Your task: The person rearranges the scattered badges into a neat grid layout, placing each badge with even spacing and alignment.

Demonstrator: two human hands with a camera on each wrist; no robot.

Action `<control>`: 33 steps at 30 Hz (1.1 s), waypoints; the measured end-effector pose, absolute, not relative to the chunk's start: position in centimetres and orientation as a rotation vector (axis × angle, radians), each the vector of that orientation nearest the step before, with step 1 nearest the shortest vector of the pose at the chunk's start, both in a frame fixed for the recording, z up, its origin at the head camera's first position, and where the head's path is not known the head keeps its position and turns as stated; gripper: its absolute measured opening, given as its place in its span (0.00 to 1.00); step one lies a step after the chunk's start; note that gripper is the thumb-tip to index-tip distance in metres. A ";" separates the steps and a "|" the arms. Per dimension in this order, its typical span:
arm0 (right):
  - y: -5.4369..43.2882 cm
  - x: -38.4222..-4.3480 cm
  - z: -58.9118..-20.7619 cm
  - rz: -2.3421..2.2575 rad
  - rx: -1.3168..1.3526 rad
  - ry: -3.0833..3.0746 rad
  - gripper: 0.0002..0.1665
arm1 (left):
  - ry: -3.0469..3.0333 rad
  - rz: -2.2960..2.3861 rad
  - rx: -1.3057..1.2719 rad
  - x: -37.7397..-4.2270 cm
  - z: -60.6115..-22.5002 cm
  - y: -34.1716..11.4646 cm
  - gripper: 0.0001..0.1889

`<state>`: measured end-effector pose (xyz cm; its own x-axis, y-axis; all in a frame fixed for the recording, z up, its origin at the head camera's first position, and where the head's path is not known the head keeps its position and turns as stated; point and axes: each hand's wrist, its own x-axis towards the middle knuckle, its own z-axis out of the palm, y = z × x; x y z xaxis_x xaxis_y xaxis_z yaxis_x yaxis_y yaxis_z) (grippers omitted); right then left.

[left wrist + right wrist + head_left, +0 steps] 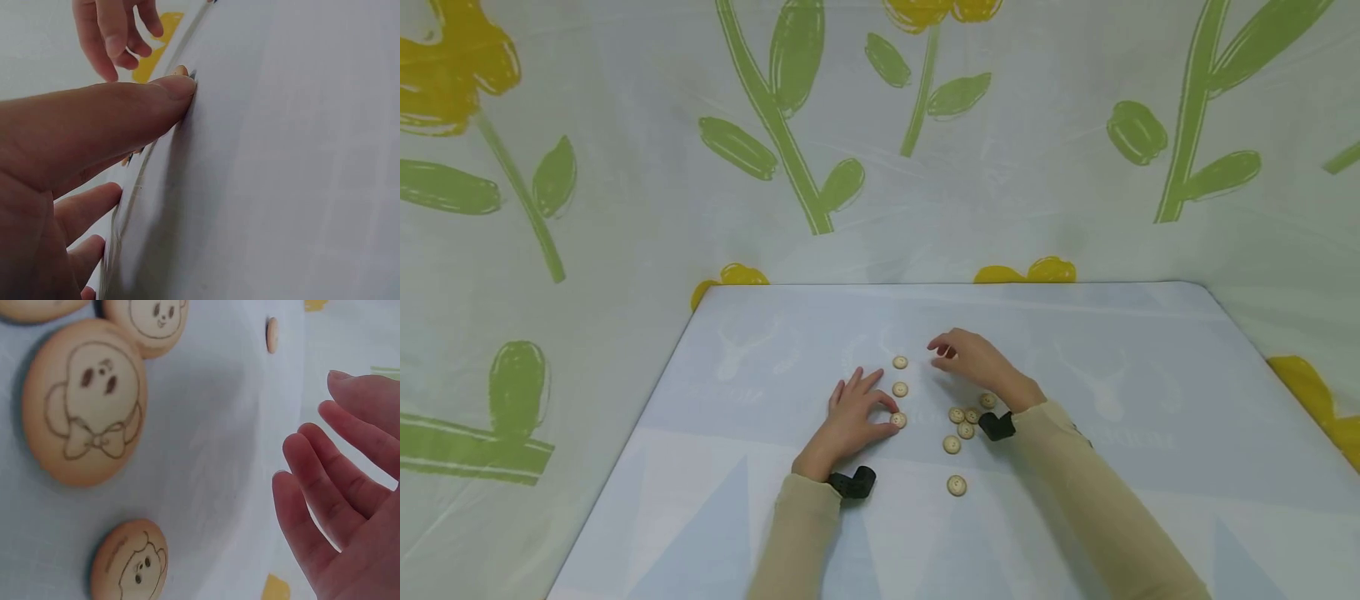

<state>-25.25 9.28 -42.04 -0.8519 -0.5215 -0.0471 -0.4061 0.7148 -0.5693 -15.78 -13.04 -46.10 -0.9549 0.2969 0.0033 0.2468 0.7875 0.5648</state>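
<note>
My left hand pinches a round tan piece by its edges between thumb and forefinger, at the table surface. In the left wrist view the thumb hides most of this piece. Two similar round pieces, a nearer one and a farther one, lie beyond it in a line. My right hand hovers over the table to their right, fingers loosely bent and holding nothing. Close up in the right wrist view, a round piece bears a drawn cartoon face with a bow tie.
Several more round pieces lie around the right wrist, some touching in a cluster. One piece sits apart, nearer the body. The pale table ends at a far edge, against a flower-patterned cloth.
</note>
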 end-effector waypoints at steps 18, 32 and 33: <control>11.3 -22.2 -41.8 -1.026 -0.681 2.705 0.19 | 2.886 0.900 0.431 -15.9 -45.7 -12.8 0.08; 12.4 -20.6 -43.3 -1.127 -0.580 2.716 0.18 | 2.888 0.900 0.429 -15.6 -45.9 -13.0 0.08; 12.5 -20.5 -43.3 -1.125 -0.580 2.718 0.17 | 2.888 0.901 0.432 -15.6 -45.9 -13.0 0.08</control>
<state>-20.54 12.46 -43.34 -0.9153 -0.4024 0.0148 -0.2952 0.6454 -0.7045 -15.63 -12.98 -45.92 -0.9564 0.2921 0.0026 0.2417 0.7863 0.5686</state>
